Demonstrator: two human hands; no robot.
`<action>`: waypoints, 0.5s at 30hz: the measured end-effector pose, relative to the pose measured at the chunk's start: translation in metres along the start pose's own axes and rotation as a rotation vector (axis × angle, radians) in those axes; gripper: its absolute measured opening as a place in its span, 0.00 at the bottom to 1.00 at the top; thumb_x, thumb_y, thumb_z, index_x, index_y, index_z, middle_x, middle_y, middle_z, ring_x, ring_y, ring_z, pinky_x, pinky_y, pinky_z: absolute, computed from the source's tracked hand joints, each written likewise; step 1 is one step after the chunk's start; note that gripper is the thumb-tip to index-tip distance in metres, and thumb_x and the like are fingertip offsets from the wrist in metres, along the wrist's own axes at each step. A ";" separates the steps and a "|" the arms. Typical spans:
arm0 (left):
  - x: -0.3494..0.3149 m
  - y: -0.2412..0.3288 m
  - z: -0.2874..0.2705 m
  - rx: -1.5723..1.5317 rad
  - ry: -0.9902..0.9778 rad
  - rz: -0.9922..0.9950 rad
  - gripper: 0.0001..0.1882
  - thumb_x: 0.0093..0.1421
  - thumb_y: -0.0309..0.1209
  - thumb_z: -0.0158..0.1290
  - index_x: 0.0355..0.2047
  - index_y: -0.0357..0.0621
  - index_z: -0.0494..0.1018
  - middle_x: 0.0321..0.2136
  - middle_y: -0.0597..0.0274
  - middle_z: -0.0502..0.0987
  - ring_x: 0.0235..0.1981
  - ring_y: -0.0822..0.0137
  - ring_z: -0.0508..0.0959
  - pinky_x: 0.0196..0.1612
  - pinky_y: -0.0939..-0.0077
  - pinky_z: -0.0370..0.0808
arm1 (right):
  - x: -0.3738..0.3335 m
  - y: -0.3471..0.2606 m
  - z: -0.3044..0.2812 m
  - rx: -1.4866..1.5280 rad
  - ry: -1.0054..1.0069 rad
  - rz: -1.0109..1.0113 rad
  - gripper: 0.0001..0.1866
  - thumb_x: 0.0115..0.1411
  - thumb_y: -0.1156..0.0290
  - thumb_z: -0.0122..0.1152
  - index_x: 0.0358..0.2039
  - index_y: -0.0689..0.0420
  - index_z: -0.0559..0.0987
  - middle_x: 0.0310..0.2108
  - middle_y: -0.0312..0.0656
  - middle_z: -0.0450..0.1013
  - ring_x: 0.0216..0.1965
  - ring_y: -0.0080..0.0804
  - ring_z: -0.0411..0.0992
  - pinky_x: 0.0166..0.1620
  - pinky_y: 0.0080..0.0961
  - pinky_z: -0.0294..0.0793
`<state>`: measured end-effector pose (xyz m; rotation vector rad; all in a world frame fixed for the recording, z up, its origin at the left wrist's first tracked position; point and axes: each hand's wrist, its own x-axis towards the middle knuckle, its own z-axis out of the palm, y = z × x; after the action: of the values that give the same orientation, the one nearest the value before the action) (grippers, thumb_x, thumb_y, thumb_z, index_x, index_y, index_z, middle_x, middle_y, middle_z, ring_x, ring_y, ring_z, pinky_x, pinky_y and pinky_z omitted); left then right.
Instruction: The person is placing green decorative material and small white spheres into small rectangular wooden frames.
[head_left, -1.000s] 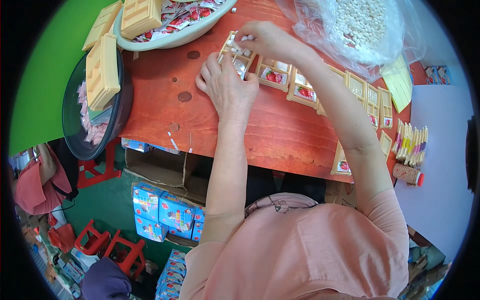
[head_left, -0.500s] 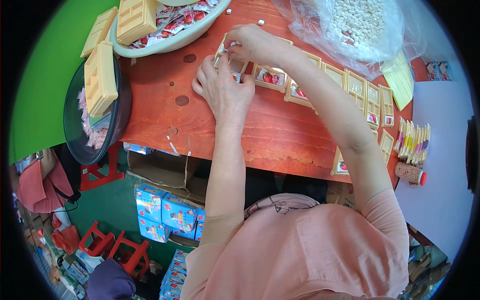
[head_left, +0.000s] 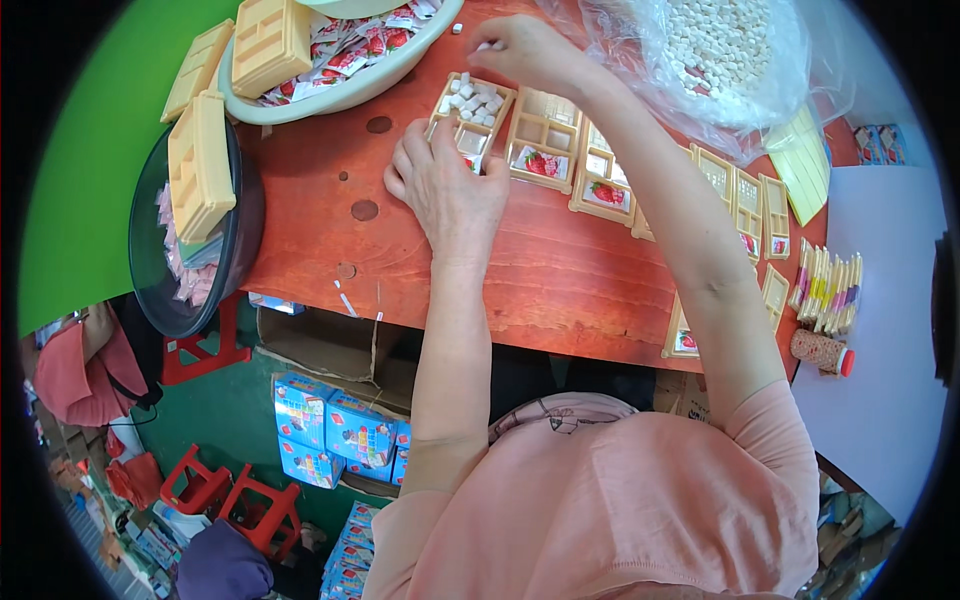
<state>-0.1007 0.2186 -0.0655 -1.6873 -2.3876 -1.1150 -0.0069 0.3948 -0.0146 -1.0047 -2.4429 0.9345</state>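
Observation:
My left hand grips the near part of a cream compartment tray, fingers along one side and thumb at the other. Small white cubes are heaped in the tray's far compartment. Under my left fingers, part of a strawberry-printed packet shows in the near compartment. Just beyond the tray, my right hand is closed in a pinch above the table, a bit of white cube showing at its fingertips. To the right stands another tray with a strawberry packet in it.
More trays curve along the red table to the right, partly behind my right arm. A plastic bag of white cubes lies far right. A pale basin of packets and a dark tub stand left, with stacked trays. Wrapped sticks and a jar lie right.
My right hand has lifted out of the tray and moved away and right, where a loose white cube lay on the table. The heaped cubes now show. My left hand stays on the tray.

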 end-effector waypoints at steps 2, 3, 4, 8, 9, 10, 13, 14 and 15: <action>0.000 -0.002 0.000 0.005 0.003 0.011 0.28 0.46 0.33 0.62 0.49 0.41 0.73 0.53 0.51 0.69 0.59 0.51 0.66 0.61 0.49 0.56 | 0.005 0.001 0.011 -0.144 -0.016 -0.076 0.12 0.60 0.67 0.64 0.40 0.62 0.82 0.33 0.48 0.80 0.35 0.38 0.78 0.41 0.32 0.75; 0.000 -0.002 0.001 0.004 -0.004 0.003 0.28 0.46 0.33 0.62 0.49 0.41 0.73 0.53 0.50 0.69 0.59 0.51 0.66 0.61 0.49 0.56 | 0.005 0.002 0.015 -0.143 -0.014 -0.074 0.12 0.60 0.67 0.64 0.40 0.62 0.82 0.33 0.48 0.80 0.35 0.38 0.78 0.41 0.32 0.75; 0.000 -0.002 0.000 0.006 -0.011 -0.008 0.28 0.46 0.33 0.62 0.49 0.40 0.73 0.53 0.50 0.69 0.59 0.51 0.66 0.61 0.49 0.56 | 0.004 0.002 0.021 -0.205 -0.033 -0.100 0.12 0.60 0.67 0.64 0.40 0.62 0.82 0.34 0.48 0.80 0.36 0.40 0.78 0.42 0.33 0.76; 0.000 -0.001 0.002 0.015 -0.005 -0.001 0.28 0.46 0.33 0.62 0.49 0.40 0.73 0.53 0.50 0.69 0.59 0.51 0.66 0.61 0.48 0.56 | 0.002 0.001 0.015 -0.290 -0.023 -0.173 0.12 0.60 0.69 0.64 0.41 0.61 0.82 0.36 0.49 0.80 0.39 0.44 0.79 0.44 0.38 0.76; 0.000 -0.002 0.002 0.013 -0.001 -0.002 0.28 0.45 0.33 0.62 0.49 0.40 0.73 0.53 0.50 0.69 0.59 0.51 0.66 0.61 0.48 0.56 | 0.001 -0.002 0.013 -0.287 -0.026 -0.173 0.12 0.60 0.69 0.64 0.41 0.61 0.82 0.36 0.49 0.80 0.39 0.44 0.79 0.44 0.38 0.76; 0.000 -0.002 0.002 0.009 0.003 -0.002 0.29 0.45 0.33 0.62 0.50 0.40 0.73 0.53 0.50 0.69 0.59 0.51 0.66 0.61 0.48 0.56 | -0.004 -0.010 0.008 -0.187 -0.064 -0.121 0.12 0.60 0.69 0.63 0.41 0.61 0.82 0.36 0.48 0.80 0.39 0.44 0.79 0.44 0.37 0.76; 0.000 -0.004 0.000 0.025 -0.006 0.000 0.29 0.45 0.34 0.62 0.50 0.40 0.73 0.53 0.50 0.69 0.59 0.51 0.66 0.61 0.48 0.56 | -0.015 -0.017 0.026 -0.144 -0.117 -0.086 0.12 0.60 0.69 0.63 0.41 0.61 0.82 0.35 0.48 0.80 0.39 0.42 0.79 0.44 0.35 0.77; 0.000 -0.003 0.001 0.022 -0.006 0.002 0.29 0.45 0.34 0.62 0.50 0.40 0.73 0.53 0.50 0.69 0.59 0.51 0.66 0.61 0.48 0.56 | -0.016 -0.016 0.031 -0.202 -0.130 -0.104 0.12 0.60 0.69 0.63 0.41 0.61 0.82 0.35 0.47 0.80 0.39 0.40 0.79 0.44 0.33 0.77; 0.000 -0.003 0.002 0.015 -0.004 0.000 0.29 0.46 0.34 0.62 0.50 0.39 0.73 0.53 0.50 0.69 0.59 0.51 0.66 0.61 0.48 0.56 | -0.015 -0.012 0.028 -0.204 -0.129 -0.103 0.12 0.60 0.69 0.63 0.41 0.61 0.82 0.35 0.47 0.80 0.39 0.40 0.79 0.44 0.33 0.77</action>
<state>-0.1023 0.2187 -0.0682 -1.6865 -2.3920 -1.0920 -0.0169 0.3651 -0.0279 -0.8969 -2.7136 0.7494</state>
